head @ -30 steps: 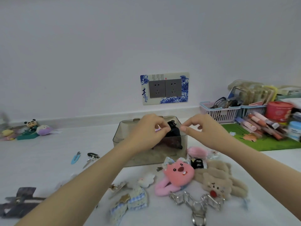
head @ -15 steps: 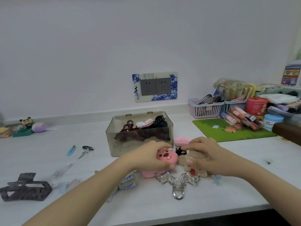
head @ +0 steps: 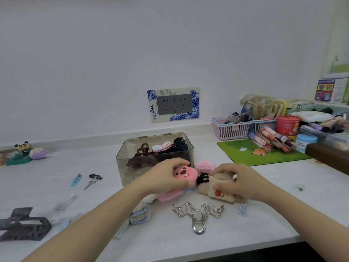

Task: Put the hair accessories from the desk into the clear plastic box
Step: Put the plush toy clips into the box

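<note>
Head view: dropped down from over the clear box (head: 132, 167) a second ago, now left hand (head: 166, 178) wrapped around the pink plush clip (head: 184, 173), right hand (head: 236, 183) gripping the beige bear clip (head: 220, 191), box just behind both hands, so probably lifting those two in next.

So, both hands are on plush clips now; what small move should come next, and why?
Probably lift the pink plush clip, already in the left hand's grip, into the clear box just behind it; the box stands open, with clips already inside.
</note>
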{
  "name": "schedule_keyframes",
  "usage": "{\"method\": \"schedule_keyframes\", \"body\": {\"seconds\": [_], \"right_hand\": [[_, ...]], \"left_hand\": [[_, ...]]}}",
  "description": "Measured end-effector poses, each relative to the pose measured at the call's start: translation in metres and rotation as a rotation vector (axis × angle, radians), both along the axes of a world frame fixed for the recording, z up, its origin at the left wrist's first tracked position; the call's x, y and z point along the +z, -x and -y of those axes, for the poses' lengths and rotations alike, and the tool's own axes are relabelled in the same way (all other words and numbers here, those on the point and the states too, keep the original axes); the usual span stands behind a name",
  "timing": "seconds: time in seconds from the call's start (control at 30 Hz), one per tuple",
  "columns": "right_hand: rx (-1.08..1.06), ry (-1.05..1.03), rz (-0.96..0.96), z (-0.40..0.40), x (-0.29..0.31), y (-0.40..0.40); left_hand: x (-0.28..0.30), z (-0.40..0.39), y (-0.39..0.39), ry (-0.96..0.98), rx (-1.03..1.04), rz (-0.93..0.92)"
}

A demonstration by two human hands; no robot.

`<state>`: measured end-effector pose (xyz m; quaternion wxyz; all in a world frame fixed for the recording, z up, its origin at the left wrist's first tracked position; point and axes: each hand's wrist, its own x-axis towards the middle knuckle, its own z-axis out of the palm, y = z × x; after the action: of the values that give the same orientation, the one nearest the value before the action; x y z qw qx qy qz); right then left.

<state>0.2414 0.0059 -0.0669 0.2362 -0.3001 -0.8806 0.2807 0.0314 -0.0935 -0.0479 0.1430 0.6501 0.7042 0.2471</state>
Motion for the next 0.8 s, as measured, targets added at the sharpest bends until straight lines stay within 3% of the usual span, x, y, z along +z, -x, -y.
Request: {"method": "schedule_keyframes", "body": {"seconds": [0.53, 0.8], "right_hand": [[0.037, -0.012, -0.217, -0.009, 0.071, 0.053], [0.139, -0.041, -0.099, -0.036, 0.090, 0.123]], "left_hand": [[0.067, 0.008, 0.043, -0.287, 0.168, 0.224], [0.082, -0.016, 0.097, -0.335, 0.252, 0.320]]}}
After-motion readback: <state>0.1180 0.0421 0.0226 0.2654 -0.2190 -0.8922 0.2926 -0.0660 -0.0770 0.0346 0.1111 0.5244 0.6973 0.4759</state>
